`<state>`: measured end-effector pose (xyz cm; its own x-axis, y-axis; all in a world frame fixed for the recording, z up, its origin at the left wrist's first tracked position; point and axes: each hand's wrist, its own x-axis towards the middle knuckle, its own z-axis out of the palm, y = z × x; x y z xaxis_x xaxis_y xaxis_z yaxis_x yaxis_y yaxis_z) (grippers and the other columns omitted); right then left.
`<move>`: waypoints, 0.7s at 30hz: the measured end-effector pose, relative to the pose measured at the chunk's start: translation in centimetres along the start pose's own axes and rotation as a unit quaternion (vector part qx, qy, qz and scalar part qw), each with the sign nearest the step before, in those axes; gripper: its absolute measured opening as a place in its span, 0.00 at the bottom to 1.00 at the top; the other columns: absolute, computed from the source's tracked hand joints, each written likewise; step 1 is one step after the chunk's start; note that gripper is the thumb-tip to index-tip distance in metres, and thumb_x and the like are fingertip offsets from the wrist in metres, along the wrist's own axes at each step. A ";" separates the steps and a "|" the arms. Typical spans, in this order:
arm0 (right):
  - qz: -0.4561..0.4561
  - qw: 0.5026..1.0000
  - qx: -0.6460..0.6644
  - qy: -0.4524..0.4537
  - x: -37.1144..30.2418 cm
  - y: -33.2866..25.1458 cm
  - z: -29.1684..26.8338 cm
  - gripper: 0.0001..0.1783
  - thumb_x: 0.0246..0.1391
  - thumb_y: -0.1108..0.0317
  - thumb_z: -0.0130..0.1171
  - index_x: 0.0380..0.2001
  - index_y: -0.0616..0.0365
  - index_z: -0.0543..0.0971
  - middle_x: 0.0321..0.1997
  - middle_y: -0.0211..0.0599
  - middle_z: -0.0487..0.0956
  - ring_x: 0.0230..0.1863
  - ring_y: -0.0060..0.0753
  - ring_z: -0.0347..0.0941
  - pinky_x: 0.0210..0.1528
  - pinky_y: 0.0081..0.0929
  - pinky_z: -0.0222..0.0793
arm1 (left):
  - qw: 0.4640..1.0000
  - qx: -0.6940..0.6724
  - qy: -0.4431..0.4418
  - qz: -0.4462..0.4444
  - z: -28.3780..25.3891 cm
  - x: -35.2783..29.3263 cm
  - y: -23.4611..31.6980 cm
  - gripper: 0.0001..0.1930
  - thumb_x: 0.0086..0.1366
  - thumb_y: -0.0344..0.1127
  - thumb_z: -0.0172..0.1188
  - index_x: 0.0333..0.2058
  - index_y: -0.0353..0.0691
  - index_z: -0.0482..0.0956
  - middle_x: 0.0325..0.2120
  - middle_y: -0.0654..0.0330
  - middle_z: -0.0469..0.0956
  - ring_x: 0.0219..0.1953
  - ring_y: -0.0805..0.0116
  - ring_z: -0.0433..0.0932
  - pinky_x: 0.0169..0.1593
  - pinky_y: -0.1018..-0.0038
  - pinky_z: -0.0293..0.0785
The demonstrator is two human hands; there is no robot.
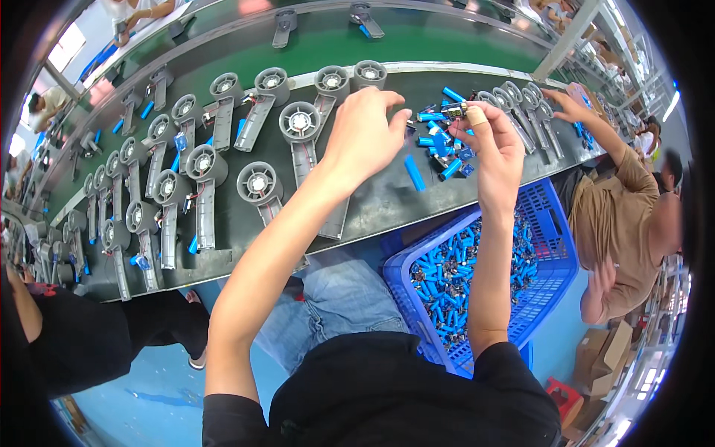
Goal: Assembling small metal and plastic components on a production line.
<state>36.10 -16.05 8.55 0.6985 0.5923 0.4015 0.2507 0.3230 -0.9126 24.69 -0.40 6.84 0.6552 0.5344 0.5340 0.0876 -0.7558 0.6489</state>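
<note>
My right hand (495, 156) pinches a small dark circuit board (455, 112) between thumb and fingers, above a heap of blue cylindrical batteries (436, 141) with small boards and wires. A pale wrap covers one of its fingertips. My left hand (365, 134) hovers over the bench, fingers bent and thumb apart, with nothing visible between them. Just beyond and left of it are grey handheld fan housings with round heads, such as one fan housing (300, 121) partly behind my forearm. A single blue battery (414, 173) lies apart from the heap.
A blue plastic basket (553, 231) full of batteries with boards stands below the bench edge. Several fan housings (201, 164) cover the dark bench (380, 205) at left. A co-worker's hand (567, 106) reaches in from the right. Beyond runs a green conveyor belt (447, 56).
</note>
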 end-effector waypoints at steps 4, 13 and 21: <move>0.014 0.997 0.063 -0.045 -0.9 -2.2 2.5 0.12 0.67 0.68 0.56 0.47 0.64 0.79 0.44 0.32 0.80 0.43 0.22 0.78 0.46 0.27 0.80 | 0.946 -0.319 0.000 -0.058 -3.4 -1.1 2.4 0.19 0.65 0.43 0.64 0.47 0.33 0.83 0.41 0.48 0.83 0.44 0.61 0.82 0.49 0.70 0.75; 0.042 0.980 0.030 -0.192 -5.1 -3.9 11.1 0.13 0.67 0.72 0.52 0.51 0.66 0.77 0.45 0.34 0.80 0.40 0.21 0.77 0.39 0.19 0.75 | 0.928 -0.347 0.123 -0.057 -12.9 -9.7 2.9 0.17 0.74 0.32 0.51 0.55 0.27 0.74 0.45 0.46 0.82 0.45 0.61 0.83 0.51 0.70 0.79; -0.007 0.930 -0.186 -0.317 -8.4 0.8 12.5 0.08 0.55 0.78 0.62 0.39 0.61 0.83 0.34 0.31 0.77 0.25 0.18 0.68 0.28 0.18 0.63 | 0.989 0.086 0.037 -0.117 -15.3 -16.7 0.3 0.12 0.56 0.31 0.70 0.39 0.38 0.82 0.24 0.62 0.74 0.19 0.73 0.69 0.22 0.76 0.61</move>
<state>22.10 -11.56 5.42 0.1877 0.9442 0.2707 0.5544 0.1256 -0.8227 2.32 -3.74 6.39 0.5454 0.7243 0.4219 0.3618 -0.6575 0.6610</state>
